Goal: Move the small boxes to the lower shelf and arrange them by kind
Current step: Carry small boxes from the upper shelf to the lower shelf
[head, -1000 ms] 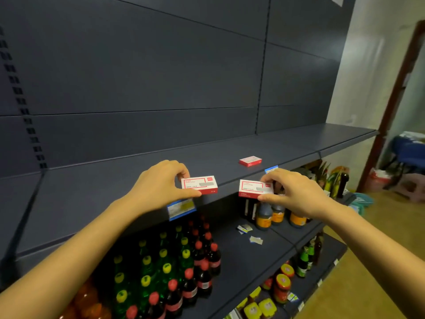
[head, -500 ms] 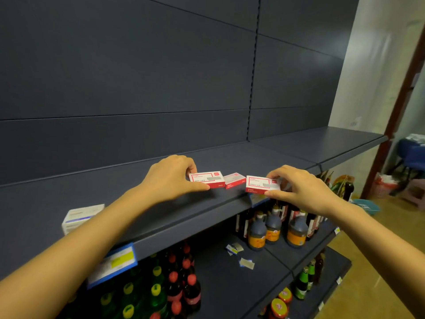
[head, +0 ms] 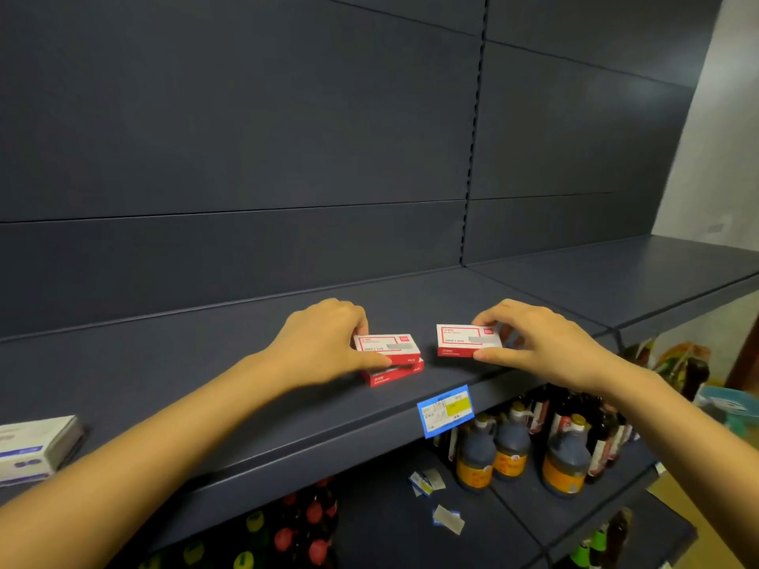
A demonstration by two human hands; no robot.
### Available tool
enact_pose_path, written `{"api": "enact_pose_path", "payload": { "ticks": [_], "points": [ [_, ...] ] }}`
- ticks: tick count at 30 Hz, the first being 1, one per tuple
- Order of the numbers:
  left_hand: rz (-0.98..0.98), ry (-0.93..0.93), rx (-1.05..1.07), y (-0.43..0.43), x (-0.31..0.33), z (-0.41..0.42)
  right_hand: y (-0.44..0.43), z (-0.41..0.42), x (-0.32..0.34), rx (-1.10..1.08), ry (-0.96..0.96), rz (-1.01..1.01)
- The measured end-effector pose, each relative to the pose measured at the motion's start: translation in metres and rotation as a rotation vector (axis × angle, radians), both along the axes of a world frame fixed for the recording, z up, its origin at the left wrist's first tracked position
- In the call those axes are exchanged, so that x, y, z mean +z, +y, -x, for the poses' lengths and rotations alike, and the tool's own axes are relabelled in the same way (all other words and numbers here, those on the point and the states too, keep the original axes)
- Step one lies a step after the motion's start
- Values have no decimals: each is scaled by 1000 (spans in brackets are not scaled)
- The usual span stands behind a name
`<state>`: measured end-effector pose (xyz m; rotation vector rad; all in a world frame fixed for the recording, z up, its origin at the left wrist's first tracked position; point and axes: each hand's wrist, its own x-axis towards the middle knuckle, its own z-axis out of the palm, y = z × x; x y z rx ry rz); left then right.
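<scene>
My left hand [head: 318, 347] pinches a small red and white box [head: 386, 346] that sits on top of a second red box [head: 392, 373] lying on the dark grey shelf [head: 246, 388]. Just to the right, my right hand [head: 538, 342] pinches another red and white box [head: 466, 340] by its right end, holding it at or just above the shelf surface. The two held boxes are a small gap apart.
A white and blue box [head: 35, 447] lies at the shelf's left edge. A blue and yellow price tag [head: 445, 410] hangs on the shelf lip. Below stand dark sauce bottles [head: 513, 451], red- and yellow-capped drink bottles [head: 304, 527] and paper scraps [head: 447, 519].
Both hands carried their red boxes in over the shelf. The left box now sits on top of the red box that lay there; the right box came in beside the stack.
</scene>
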<state>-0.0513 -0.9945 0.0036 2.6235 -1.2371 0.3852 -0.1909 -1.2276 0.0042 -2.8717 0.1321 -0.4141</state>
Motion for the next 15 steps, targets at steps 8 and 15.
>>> {"api": "enact_pose_path", "payload": {
  "ticks": [8,15],
  "points": [
    [72,153,117,-10,-16,7,-28,-30,-4,193,71,7],
    [186,109,225,-4,-18,28,-42,-53,-14,343,117,83]
  ]
}}
